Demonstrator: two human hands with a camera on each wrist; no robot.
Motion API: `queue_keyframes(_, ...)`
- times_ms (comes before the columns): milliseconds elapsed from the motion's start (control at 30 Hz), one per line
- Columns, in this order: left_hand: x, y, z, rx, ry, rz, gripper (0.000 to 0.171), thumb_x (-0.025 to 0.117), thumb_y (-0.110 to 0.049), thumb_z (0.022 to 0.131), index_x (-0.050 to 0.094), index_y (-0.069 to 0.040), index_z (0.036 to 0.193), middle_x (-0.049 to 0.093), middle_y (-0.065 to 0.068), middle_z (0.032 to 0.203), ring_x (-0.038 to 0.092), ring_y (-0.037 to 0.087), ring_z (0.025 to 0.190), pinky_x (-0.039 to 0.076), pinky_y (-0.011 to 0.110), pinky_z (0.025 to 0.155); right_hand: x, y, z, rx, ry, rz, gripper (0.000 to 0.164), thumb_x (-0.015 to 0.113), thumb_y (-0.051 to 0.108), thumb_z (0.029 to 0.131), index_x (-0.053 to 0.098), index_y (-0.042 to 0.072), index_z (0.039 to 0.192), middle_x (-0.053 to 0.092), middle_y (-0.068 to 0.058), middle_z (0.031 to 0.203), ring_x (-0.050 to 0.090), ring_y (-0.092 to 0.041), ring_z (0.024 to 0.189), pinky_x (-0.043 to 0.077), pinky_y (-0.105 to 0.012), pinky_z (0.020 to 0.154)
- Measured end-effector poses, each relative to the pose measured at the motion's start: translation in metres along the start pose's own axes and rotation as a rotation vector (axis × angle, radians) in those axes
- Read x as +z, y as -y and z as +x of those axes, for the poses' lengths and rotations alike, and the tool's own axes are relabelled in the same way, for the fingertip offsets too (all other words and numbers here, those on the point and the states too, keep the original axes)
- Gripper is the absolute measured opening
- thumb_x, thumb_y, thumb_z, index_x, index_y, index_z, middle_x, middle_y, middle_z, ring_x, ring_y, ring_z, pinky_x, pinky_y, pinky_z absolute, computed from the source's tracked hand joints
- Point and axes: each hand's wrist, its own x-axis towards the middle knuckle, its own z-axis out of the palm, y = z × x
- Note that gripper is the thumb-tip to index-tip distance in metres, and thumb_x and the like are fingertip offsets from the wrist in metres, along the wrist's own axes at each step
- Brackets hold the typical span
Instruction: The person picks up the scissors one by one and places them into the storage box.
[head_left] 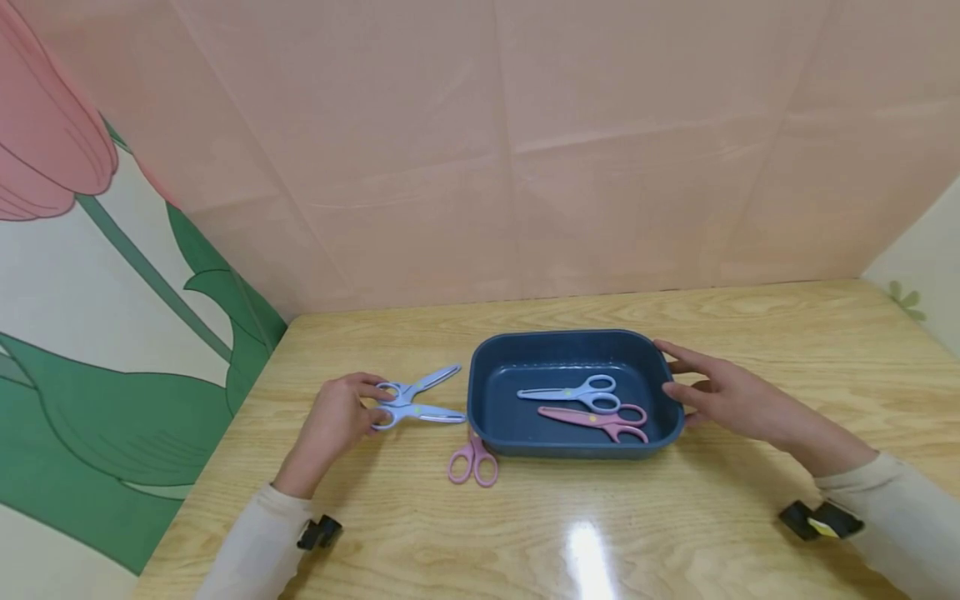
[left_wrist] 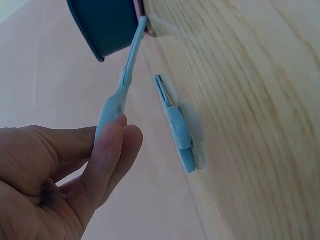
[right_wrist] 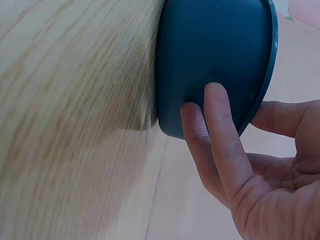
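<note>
My left hand (head_left: 337, 417) pinches a light-blue pair of scissors (head_left: 431, 412) by its handles. The blades point right, their tip close to the bin's left end. A second blue pair of scissors (left_wrist: 179, 127) lies on the table just beyond the held one, apart from it in the left wrist view. At the right end of a dark blue rectangular bin (head_left: 577, 451), my right hand (head_left: 723, 396) has its thumb over the rim. Its fingers (right_wrist: 220, 120) press the outside wall. Inside the bin lie one blue pair of scissors (head_left: 573, 393) and one pink pair (head_left: 588, 418).
Another pink pair of scissors (head_left: 474, 451) lies at the bin's front left corner, handles toward me and blades hidden by the bin. The wooden table (head_left: 525, 533) ends at a pinkish wall covering (head_left: 510, 167). A flower-patterned panel (head_left: 135, 417) borders its left side.
</note>
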Motion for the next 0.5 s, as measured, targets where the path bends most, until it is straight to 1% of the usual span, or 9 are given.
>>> queue_keyframes(300,0.0016,0.0018,0.0008,0.014,0.021,-0.008,0.020,0.080,0.000,0.079,0.079,-0.003,0.099,0.065,0.013,0.131,0.069,0.008,0.065,0.055,0.016,0.056,-0.0001,-0.0017,0.0005,0.002,0.001,0.006,0.075,0.053,0.026,0.104,0.008,0.012,0.161,0.031,-0.041,0.148,0.066,-0.037,0.112,0.062,-0.034,0.078)
queue_keyframes(500,-0.0003,0.0044,0.0008,0.011,-0.006,-0.009,0.019,0.079,-0.001,0.081,0.079,-0.004,0.100,0.065,0.012,0.133,0.068,0.007,0.065,0.055,0.017,0.055,-0.0001,-0.0010,0.0007,-0.004,0.001,0.017,0.074,0.053,0.024,0.104,0.009,0.011,0.161,0.030,-0.042,0.148,0.065,-0.039,0.113,0.062,-0.035,0.078)
